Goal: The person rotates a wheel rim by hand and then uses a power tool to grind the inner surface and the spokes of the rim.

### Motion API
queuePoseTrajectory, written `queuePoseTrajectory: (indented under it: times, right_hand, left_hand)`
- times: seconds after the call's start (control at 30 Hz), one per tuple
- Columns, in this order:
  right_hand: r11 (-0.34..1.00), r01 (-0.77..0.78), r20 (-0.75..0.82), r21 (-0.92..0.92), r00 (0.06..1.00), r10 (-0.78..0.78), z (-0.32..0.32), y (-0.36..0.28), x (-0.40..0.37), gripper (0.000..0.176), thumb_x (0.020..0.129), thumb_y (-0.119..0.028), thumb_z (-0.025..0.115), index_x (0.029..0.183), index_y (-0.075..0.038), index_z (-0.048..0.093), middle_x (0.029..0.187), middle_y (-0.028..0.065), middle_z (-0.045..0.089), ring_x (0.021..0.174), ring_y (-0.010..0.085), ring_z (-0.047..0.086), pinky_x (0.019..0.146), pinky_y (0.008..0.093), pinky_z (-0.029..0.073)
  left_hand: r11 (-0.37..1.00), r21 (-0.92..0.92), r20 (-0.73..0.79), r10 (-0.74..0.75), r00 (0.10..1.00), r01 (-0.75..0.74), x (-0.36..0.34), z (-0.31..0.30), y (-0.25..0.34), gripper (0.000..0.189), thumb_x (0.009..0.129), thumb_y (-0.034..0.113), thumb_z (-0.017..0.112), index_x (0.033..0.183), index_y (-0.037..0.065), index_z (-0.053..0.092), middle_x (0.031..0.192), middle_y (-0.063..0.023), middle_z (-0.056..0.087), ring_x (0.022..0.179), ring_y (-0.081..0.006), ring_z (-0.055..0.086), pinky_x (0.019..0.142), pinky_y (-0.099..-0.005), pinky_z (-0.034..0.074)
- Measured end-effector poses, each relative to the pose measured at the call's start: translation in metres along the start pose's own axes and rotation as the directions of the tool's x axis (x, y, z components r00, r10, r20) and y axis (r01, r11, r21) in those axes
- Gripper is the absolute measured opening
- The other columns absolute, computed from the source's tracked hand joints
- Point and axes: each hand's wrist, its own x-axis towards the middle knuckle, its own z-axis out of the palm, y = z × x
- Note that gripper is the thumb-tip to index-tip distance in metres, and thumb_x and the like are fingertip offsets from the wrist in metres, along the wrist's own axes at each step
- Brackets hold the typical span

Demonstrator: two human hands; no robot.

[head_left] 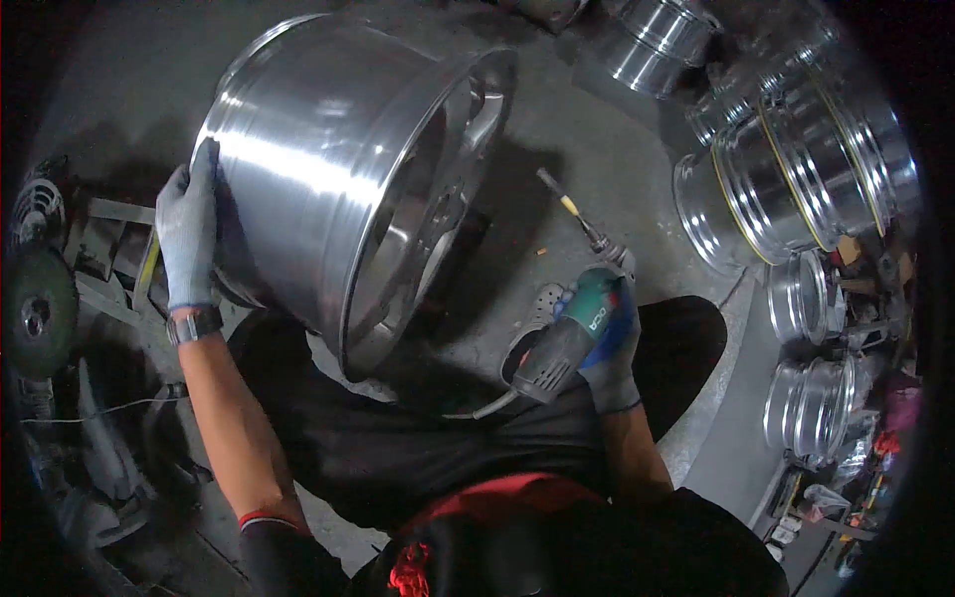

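Observation:
A large bare-metal car wheel rim (pixel 303 149) stands tilted in front of my knees, its spoked face turned to the right. My left hand (pixel 187 234), in a white knit glove, grips the barrel's left edge, with the thumb on the outer surface and the other fingers partly hidden behind. In my right hand (pixel 612 353), gloved with a blue palm, is a green and black electric grinder (pixel 572 333). A long thin attachment with a yellow band (pixel 569 206) points from its head up and left, apart from the wheel rim. A cord leaves the grinder's rear end.
Shiny wheel rims (pixel 796 169) stand in a row on the right, with more (pixel 811 408) below. Another rim (pixel 662 45) is at the top. At far left are a round dark disc (pixel 42 313) and a metal frame (pixel 119 211). My shoe (pixel 545 303) is behind the grinder.

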Motion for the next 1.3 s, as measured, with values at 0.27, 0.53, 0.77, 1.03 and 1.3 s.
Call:
queuePoseTrajectory:
  times: [0.27, 0.53, 0.77, 1.03, 1.3]
  right_hand:
    - [0.998, 0.032, -0.039, -0.053, 0.999, -0.034, -0.006, 0.001, 0.002, 0.048, 0.113, -0.053, 0.053, 0.131, -0.011, 0.065, 0.11, 0.0111, 0.067, 0.1, 0.0278, 0.066, 0.093, 0.0445, 0.056]
    - [0.999, 0.031, -0.029, -0.008, 0.999, -0.032, -0.012, 0.004, 0.003, 0.046, 0.112, -0.052, 0.056, 0.132, -0.011, 0.064, 0.113, 0.0118, 0.068, 0.103, 0.0285, 0.066, 0.094, 0.0448, 0.056]
    - [0.998, -0.007, 0.019, 0.07, 1.0, 0.006, -0.003, 0.003, 0.0, 0.049, 0.112, -0.053, 0.056, 0.133, -0.01, 0.064, 0.114, 0.0151, 0.067, 0.107, 0.0295, 0.065, 0.098, 0.045, 0.054]
    - [1.0, 0.025, -0.032, 0.005, 0.999, -0.025, -0.004, 0.003, -0.003, 0.05, 0.111, -0.055, 0.057, 0.133, -0.01, 0.064, 0.113, 0.0134, 0.068, 0.106, 0.0289, 0.065, 0.097, 0.0451, 0.054]
    - [0.998, 0.064, -0.058, -0.029, 0.996, -0.066, -0.008, 0.006, -0.003, 0.048, 0.113, -0.054, 0.054, 0.132, -0.011, 0.064, 0.11, 0.0122, 0.068, 0.104, 0.0274, 0.066, 0.097, 0.0442, 0.054]
  left_hand:
    - [0.935, -0.179, -0.235, 0.261, 0.936, -0.306, 0.004, 0.016, 0.002, 0.039, 0.11, 0.032, 0.065, 0.127, -0.002, 0.07, 0.101, -0.0067, 0.073, 0.089, -0.0138, 0.062, 0.084, -0.0304, 0.051]
    - [0.956, -0.292, 0.013, 0.002, 1.0, 0.001, -0.041, -0.018, -0.047, 0.054, 0.113, 0.041, 0.063, 0.142, -0.004, 0.066, 0.124, -0.0083, 0.072, 0.107, -0.0134, 0.063, 0.098, -0.0305, 0.051]
    - [0.96, -0.257, 0.12, -0.079, 0.99, 0.108, -0.035, -0.021, -0.037, 0.068, 0.114, 0.042, 0.06, 0.157, -0.009, 0.052, 0.151, -0.0145, 0.064, 0.132, -0.0178, 0.061, 0.114, -0.0315, 0.046]
    - [0.96, -0.28, -0.036, 0.011, 0.999, -0.02, -0.024, -0.005, -0.026, 0.041, 0.114, 0.038, 0.062, 0.118, -0.002, 0.071, 0.098, 0.0011, 0.065, 0.09, -0.0074, 0.052, 0.085, -0.0237, 0.045]
    - [0.959, -0.272, -0.052, -0.099, 0.994, 0.081, -0.021, -0.008, -0.046, 0.06, 0.11, 0.045, 0.067, 0.144, -0.005, 0.066, 0.125, -0.0094, 0.072, 0.109, -0.0143, 0.061, 0.099, -0.0298, 0.048]
